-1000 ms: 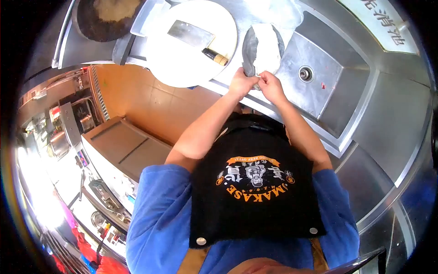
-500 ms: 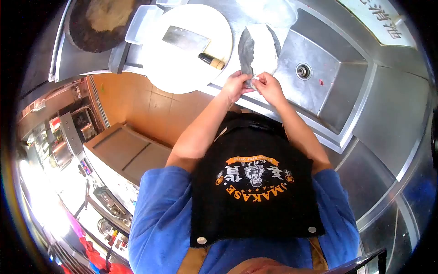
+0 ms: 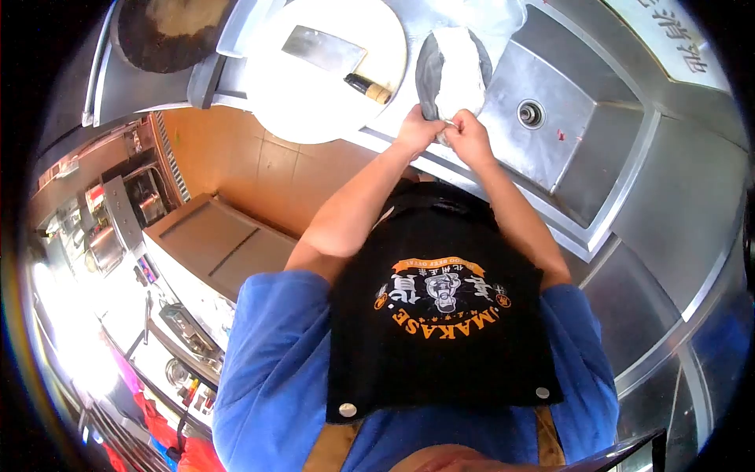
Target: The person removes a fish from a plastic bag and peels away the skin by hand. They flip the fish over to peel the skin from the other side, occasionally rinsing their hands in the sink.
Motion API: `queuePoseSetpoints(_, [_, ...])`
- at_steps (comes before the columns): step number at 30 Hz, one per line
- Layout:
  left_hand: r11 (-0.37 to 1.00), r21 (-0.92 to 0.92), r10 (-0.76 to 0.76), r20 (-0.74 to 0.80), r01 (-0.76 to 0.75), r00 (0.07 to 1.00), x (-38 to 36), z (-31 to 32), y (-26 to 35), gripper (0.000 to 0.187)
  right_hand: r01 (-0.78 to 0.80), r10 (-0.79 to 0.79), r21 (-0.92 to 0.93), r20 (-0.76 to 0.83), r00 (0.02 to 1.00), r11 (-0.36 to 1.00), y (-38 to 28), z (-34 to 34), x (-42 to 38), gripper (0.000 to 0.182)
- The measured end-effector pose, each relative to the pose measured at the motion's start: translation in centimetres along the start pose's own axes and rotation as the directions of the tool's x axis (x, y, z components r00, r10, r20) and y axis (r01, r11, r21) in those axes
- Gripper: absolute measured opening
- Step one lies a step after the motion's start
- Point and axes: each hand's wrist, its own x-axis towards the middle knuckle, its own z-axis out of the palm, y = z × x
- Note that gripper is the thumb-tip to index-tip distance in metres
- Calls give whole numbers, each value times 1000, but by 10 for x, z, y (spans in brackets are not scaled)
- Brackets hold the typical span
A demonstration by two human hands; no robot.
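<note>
A long oval piece [image 3: 458, 75], dark grey along its sides and white down the middle, lies on the steel counter beside the sink; I cannot make out what it is. Its near end is pinched by my left hand [image 3: 419, 130], thumb uppermost. Close beside that, my right hand [image 3: 469, 140] grips the same end with bent fingers, almost touching the left. The fingertips partly hide the spot where both hands meet.
Left of the piece is a round white chopping board [image 3: 291, 102] with a cleaver [image 3: 324, 49] on it. A steel sink [image 3: 543, 110] lies to the right, a small red scrap near its drain. A large dark pan [image 3: 169, 35] stands far left.
The camera view has shifted a little, so the counter sits higher. My hands stay at the piece's near end, with the left hand's fingers now more tucked under it.
</note>
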Motion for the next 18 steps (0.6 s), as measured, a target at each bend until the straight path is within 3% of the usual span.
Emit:
queuePoseSetpoints(1, [984, -172, -45, 36, 51, 998, -7, 1, 7, 53, -139, 101, 326, 132, 986, 935, 3, -3, 3, 8])
queuePoseSetpoints(2, [984, -171, -47, 30, 51, 998, -5, -2, -1, 53, -139, 98, 328, 137, 986, 934, 7, -5, 2, 8])
queuePoseSetpoints(4, [873, -453, -146, 113, 181, 983, 0, -8, -9, 46, -186, 86, 440, 236, 968, 879, 1, -15, 2, 6])
queuePoseSetpoints(5, [860, -458, -146, 201, 225, 969, 2, -12, -14, 40, -174, 75, 444, 231, 970, 879, 3, -14, 2, 8])
queuePoseSetpoints(12, [822, -489, -188, 249, 291, 950, -9, -14, 5, 31, -167, 58, 546, 211, 976, 821, 8, -10, -8, 12])
queuePoseSetpoints(14, [841, -471, -185, 213, 267, 959, -8, -12, 3, 27, -83, 79, 169, 32, 996, 982, 13, -3, -10, 27])
queuePoseSetpoints(15, [841, -473, -181, 214, 264, 960, -9, -10, 4, 27, -98, 98, 4, -13, 995, 995, -5, -9, -16, 40])
queuePoseSetpoints(16, [821, -516, -167, 189, 243, 968, -13, -8, 4, 25, -94, 94, 1, -15, 995, 996, -14, -11, -19, 40])
queuePoseSetpoints(18, [799, -559, -152, 165, 220, 974, -17, -5, 3, 24, -119, 122, -177, 9, 992, 977, -25, -12, -21, 41])
